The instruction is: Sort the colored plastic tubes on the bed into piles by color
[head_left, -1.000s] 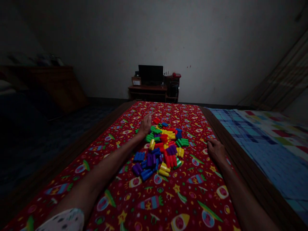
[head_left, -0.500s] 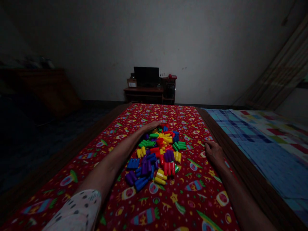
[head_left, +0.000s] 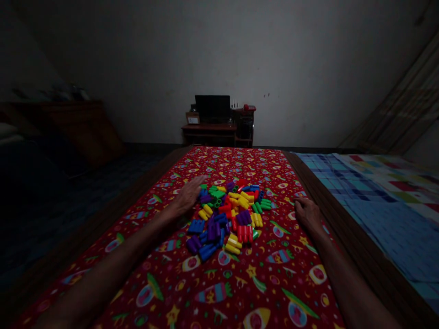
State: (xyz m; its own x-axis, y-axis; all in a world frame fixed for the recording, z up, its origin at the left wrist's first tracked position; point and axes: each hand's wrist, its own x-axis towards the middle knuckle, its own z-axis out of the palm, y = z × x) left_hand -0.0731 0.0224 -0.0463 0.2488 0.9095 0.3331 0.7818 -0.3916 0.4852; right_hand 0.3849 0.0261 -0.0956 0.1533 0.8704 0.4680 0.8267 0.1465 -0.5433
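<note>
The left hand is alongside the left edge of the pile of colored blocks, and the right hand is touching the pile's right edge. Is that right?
Not quite: the head view shows the right hand apart from the pile of colored blocks, with red patterned cloth showing between them. The left hand is alongside the pile's left edge, as you said.

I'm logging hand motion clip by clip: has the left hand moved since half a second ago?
Yes. Judged against the black monitor, the left hand has moved leftward and nearer the camera.
</note>
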